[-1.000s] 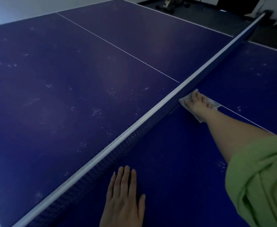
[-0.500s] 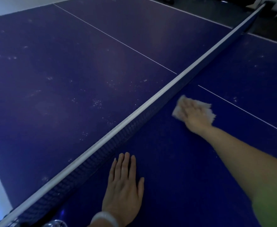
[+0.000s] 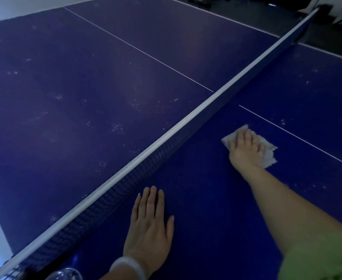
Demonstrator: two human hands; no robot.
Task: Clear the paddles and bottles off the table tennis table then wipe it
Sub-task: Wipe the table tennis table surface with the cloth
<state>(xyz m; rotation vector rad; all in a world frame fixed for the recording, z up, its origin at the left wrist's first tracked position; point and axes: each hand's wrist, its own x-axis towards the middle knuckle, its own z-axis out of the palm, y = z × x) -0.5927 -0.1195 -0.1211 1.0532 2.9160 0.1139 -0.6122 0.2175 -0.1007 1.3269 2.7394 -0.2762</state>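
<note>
right hand (image 3: pixel 245 151) presses a white cloth (image 3: pixel 267 152) flat on the blue worktop (image 3: pixel 216 199), cloth under its lightly bent fingers (image 3: pixel 246 138), at two o'clock from the flat, straight-fingered left hand (image 3: pixel 148 225).

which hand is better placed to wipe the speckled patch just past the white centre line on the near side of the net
Right. The right hand already presses the cloth flat beside the white centre line, with the speckled patch just beyond. The left hand rests bare on the table, farther away.

I see a pale bracelet (image 3: pixel 128 266), a green sleeve (image 3: pixel 323 257), and dark blurred clutter (image 3: pixel 201 0) on the floor beyond.
</note>
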